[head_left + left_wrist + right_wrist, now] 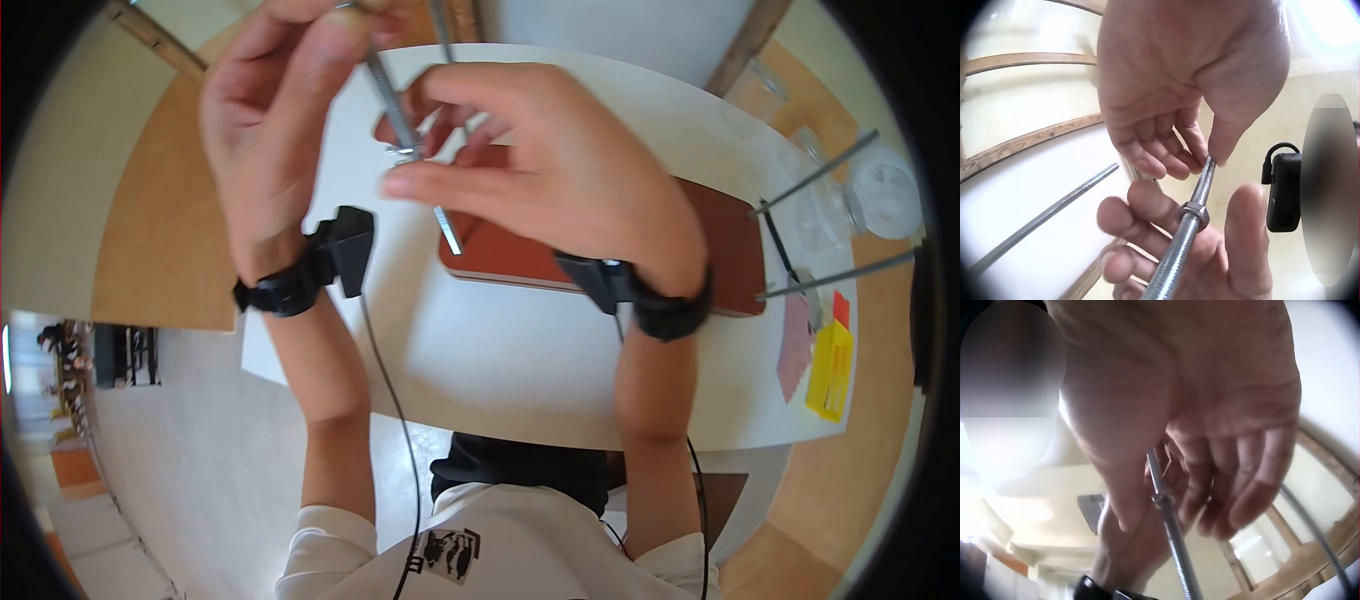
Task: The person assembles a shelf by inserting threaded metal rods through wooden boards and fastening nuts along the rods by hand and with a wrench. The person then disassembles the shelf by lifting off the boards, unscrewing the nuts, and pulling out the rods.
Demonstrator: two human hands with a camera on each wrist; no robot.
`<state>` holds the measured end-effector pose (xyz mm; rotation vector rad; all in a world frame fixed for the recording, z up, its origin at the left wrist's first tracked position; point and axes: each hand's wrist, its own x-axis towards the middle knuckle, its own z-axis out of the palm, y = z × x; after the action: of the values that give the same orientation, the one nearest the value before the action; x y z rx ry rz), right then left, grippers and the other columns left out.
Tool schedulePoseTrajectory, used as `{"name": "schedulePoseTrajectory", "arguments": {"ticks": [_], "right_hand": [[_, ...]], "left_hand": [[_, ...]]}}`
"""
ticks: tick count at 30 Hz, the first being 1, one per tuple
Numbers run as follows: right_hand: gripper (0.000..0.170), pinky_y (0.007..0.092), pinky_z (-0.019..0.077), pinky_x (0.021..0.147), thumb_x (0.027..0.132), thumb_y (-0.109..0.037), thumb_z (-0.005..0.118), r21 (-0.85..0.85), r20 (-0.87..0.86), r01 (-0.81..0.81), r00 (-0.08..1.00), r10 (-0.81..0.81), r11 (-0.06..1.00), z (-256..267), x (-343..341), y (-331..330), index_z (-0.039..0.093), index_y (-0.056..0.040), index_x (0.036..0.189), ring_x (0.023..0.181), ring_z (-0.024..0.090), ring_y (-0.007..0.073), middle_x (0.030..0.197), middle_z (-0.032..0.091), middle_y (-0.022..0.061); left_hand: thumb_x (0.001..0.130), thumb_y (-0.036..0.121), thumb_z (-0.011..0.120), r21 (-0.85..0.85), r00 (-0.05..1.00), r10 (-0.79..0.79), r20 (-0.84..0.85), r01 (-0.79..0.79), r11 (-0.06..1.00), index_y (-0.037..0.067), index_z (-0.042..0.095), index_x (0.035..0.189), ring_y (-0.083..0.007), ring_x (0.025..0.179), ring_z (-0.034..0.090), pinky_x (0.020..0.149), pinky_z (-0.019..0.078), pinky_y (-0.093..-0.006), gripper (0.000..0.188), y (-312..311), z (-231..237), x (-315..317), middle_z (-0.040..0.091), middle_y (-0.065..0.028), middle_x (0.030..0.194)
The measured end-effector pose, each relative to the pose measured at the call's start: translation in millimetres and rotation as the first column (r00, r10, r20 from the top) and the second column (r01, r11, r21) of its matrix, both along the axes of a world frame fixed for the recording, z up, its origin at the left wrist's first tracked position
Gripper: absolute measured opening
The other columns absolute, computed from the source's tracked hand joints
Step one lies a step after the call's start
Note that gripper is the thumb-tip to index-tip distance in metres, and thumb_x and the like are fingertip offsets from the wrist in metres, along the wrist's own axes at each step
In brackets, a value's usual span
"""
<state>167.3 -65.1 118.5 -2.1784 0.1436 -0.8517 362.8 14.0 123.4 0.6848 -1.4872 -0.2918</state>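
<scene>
A threaded metal rod (388, 95) stands tilted over the table, with a hex nut (1193, 214) partway along it. My left hand (275, 120) pinches the rod's upper end between thumb and fingertips. Around the nut, my right hand (560, 160) has its fingers spread and loosely bent, the thumb apart from the rod in the left wrist view. Below lies a reddish-brown board (720, 240) with rounded corners; the rod's lower end overlaps it in the head view. The right hand hides part of the board.
Two more rods (820, 170) rise from near the board's right corners, and another rod (441, 25) stands at the back. On the table's right are clear plastic jars (885, 190), a black pen (778, 240), a pink cloth (795, 345) and a yellow box (828, 370).
</scene>
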Motion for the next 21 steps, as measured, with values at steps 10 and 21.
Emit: {"name": "schedulePoseTrajectory", "arguments": {"ticks": [10, 21], "right_hand": [[0.034, 0.0281, 0.0514, 0.067, 0.081, -0.022, 0.089, -0.035, 0.034, 0.171, 0.985, -0.17, 0.985, -0.9, 9.0, 11.2, 0.065, 0.0018, 0.084, 0.067, 0.062, 0.0121, 0.077, 0.067, 0.0053], [0.02, 0.0282, 0.0515, 0.074, 0.093, -0.018, 0.077, 0.099, 0.083, 0.097, 0.991, -0.105, 0.99, 12.8, 0.7, 19.8, 0.069, 0.0, 0.09, 0.071, 0.065, 0.0117, 0.078, 0.069, 0.0038]], "left_hand": [[0.097, 0.021, 0.074, 0.023, 0.999, 0.019, 0.04, -0.02, 1.0, -0.001, 0.068, 0.108, -0.0173, 0.094, 0.065, 0.087, 0.0513, -0.0322, 0.025, 2.8, 5.8, -2.8, 0.065, -0.0099, 0.107], [0.096, 0.013, 0.073, 0.037, 0.998, -0.061, -0.017, 0.061, 0.997, 0.0, 0.069, 0.111, -0.017, 0.095, 0.066, 0.086, 0.0536, -0.0319, 0.019, -0.2, 2.8, -1.6, 0.068, -0.01, 0.109]]}}
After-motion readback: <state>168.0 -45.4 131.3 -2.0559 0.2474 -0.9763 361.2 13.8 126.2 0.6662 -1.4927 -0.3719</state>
